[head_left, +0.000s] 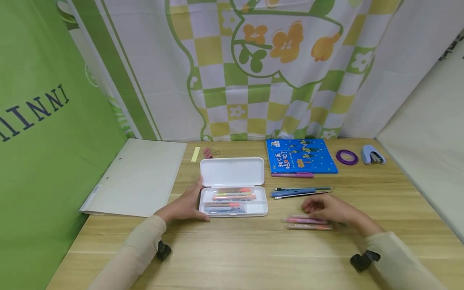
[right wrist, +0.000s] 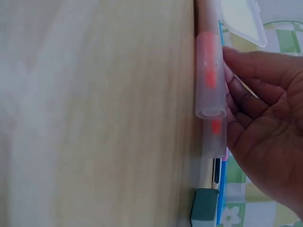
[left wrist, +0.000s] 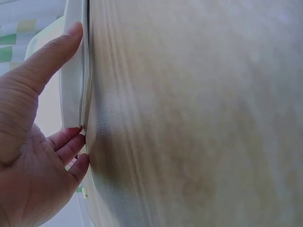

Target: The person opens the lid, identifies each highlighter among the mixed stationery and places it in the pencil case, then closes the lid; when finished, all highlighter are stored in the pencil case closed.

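Tabletop: light wood grain, cloth backdrops on three sides.

Folder: pale, closed, flat at the far left, just left of the case.

Book: blue cover, lying flat at the far side, right of the case lid. A purple pen lies along its near edge.

Case: white, hinged, open, lid laid back flat toward the far side. The tray holds several markers side by side, orange and pink caps visible; its right end compartment shows bare.

Left hand: rests against the left end of the case tray. In the left wrist view the thumb lies straight along the white wall, the other fingers loosely bent at the lower corner. Fingers relaxed, pressing, not wrapped round it.

Right hand: on the tabletop right of the case, palm down, fingers lightly curved over the markers. In the right wrist view the fingertips touch the side of the nearest marker, a frosted barrel with an orange core; no grip closed round it. Two or three such markers lie parallel, touching one another, near the front right of the case and apart from it.

Pencils: a small bundle, one blue, between the book and the right hand.

Tape roll: purple, right of the book.

Stapler: pale blue, just right of the tape roll.

Clips and a yellow strip: behind the case lid.
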A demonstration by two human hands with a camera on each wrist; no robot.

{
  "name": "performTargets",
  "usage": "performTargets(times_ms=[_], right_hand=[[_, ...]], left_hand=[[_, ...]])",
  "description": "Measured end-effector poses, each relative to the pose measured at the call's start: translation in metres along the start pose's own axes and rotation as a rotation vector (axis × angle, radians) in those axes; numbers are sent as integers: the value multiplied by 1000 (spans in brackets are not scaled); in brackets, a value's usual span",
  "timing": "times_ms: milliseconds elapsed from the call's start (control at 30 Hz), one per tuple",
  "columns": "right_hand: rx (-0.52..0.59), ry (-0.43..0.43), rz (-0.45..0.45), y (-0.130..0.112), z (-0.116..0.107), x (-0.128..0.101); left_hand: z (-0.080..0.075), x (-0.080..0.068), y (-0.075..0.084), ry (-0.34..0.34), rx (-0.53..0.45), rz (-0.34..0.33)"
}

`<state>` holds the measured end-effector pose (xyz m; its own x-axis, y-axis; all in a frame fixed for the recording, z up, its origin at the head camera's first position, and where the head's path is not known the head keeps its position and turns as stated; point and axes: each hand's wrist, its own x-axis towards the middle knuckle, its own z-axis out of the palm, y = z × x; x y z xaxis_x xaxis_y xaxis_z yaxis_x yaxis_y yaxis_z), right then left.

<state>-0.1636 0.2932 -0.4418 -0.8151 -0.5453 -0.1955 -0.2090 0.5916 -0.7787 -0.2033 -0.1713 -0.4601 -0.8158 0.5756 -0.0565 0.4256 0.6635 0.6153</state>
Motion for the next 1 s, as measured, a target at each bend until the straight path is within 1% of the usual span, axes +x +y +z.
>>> performTargets(times_ms=[200,367,533,633,800,1000], right_hand=[[5,-10,-10,2,2,0],[-5,-18,-11,0,2,1],[-40,8,11,-4,1,4],[-36,33,24,-10,0,8],[12,56,-11,-31,6,28],[43,86,-77,-66,27,65]], left_hand=[[1,2,-1,0,6,11],[1,2,0,-4,-3,0],[1,2,-1,-12,3,-18],[1,1,-1,-14,4,-26],[0,0,-1,-27,19,-54],[0,1,-1,-22,16,-26]])
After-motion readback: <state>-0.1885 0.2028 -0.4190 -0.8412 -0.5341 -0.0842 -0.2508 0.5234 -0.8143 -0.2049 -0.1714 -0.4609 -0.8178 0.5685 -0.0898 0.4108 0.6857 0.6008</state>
